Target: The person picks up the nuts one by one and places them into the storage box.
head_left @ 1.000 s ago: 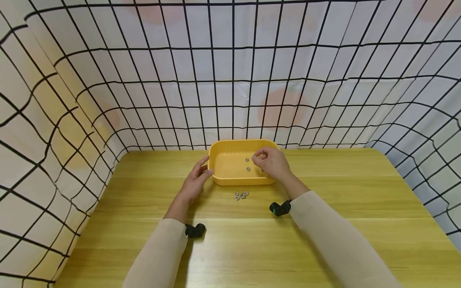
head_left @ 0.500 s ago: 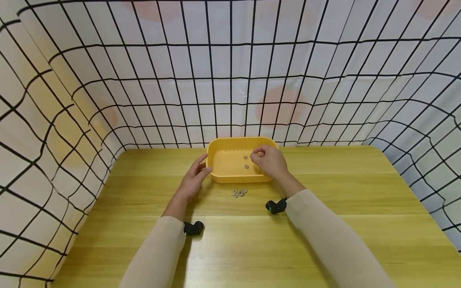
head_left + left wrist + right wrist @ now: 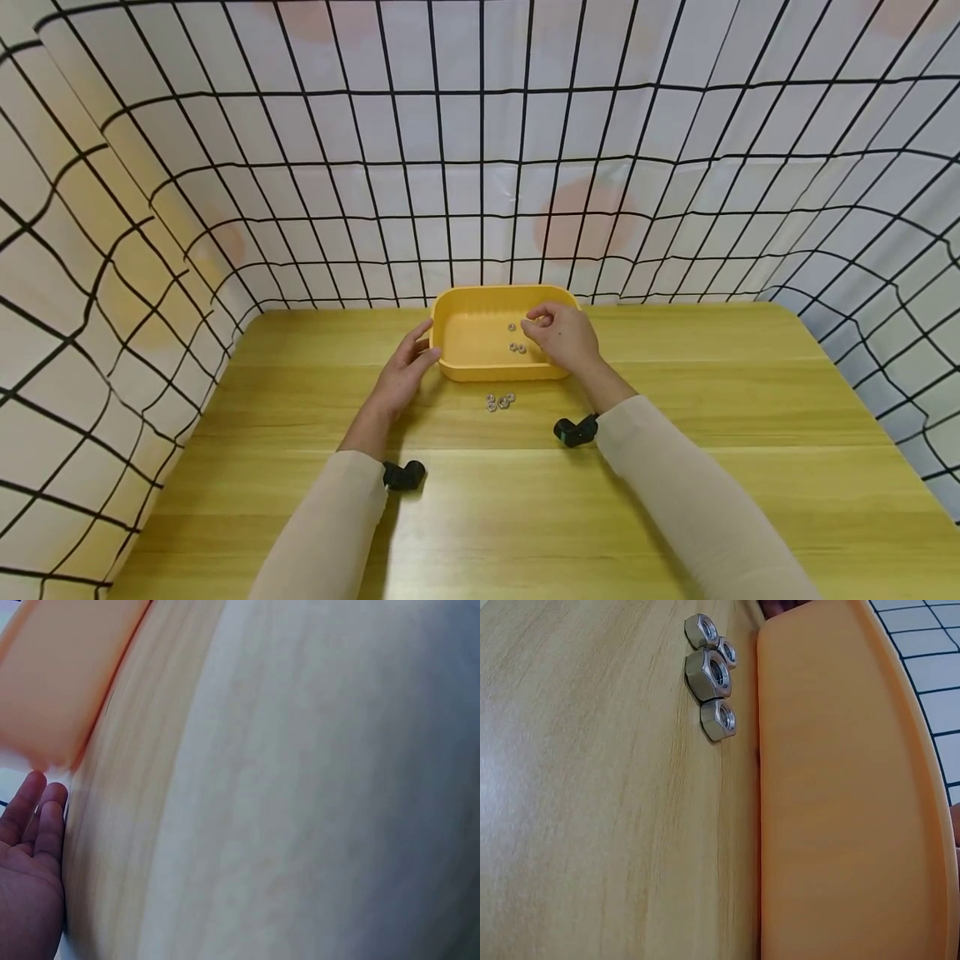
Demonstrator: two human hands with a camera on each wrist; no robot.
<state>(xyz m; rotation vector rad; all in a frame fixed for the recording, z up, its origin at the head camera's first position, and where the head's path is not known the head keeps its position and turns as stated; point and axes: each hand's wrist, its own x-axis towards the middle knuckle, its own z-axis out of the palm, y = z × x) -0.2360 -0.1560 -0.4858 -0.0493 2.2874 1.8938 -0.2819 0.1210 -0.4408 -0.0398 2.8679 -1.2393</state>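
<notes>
Since a third nut [image 3: 522, 348] has landed in the yellow tray [image 3: 495, 374], four nuts [image 3: 503, 402] remain outside; right hand [image 3: 564, 335] fingertips narrow, hold unclear, left hand [image 3: 401, 375] fingers relaxed.

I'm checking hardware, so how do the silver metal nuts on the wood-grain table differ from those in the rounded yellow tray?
Four table nuts show, against three tray nuts. The table nuts bunch in one cluster; the tray nuts form a close pair with one apart. Both groups look silvery.
</notes>
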